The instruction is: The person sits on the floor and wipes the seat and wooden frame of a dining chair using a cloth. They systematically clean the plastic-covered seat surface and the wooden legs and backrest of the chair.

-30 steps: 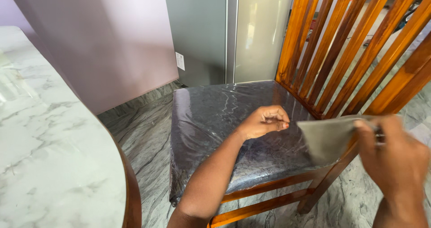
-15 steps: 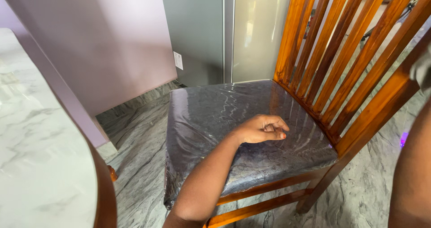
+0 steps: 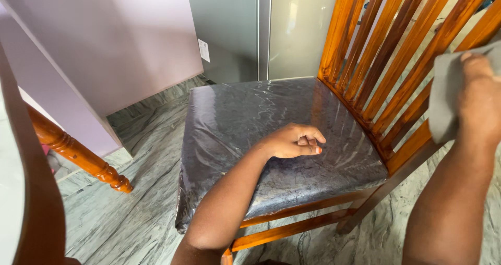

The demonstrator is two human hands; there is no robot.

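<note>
Two bare hands show in the head view, well apart from one another; the left hand (image 3: 294,141) rests on the chair seat (image 3: 235,119), its fingers curled loosely inward and its grip closed on nothing that can be seen, the knuckles up and the forearm running down toward the bottom edge of the picture; the right hand (image 3: 481,95) is up at the right edge, its grip closed on a grey cloth (image 3: 443,100), which it presses flat against the outer slats of the chair back (image 3: 396,51); the cloth hangs a little below the hand and covers part of one slanting slat; the fingertips lie on top of the cloth near its upper edge.

The wooden chair (image 3: 313,228) is of warm orange-brown wood with a tall back of slanting slats; its seat is a dark cushion wrapped in clear, shiny plastic film that wrinkles and catches the light; the film hangs loose at the near left corner of the seat; two rails run under the front of the seat.

The floor (image 3: 130,213) is grey-green veined stone; a turned wooden leg (image 3: 78,155) slants across the left side, near a dark curved wooden edge at the far left; behind the chair stand a pale lilac wall (image 3: 115,40) and a grey-green panel (image 3: 224,30) with a lighter panel beside it.
</note>
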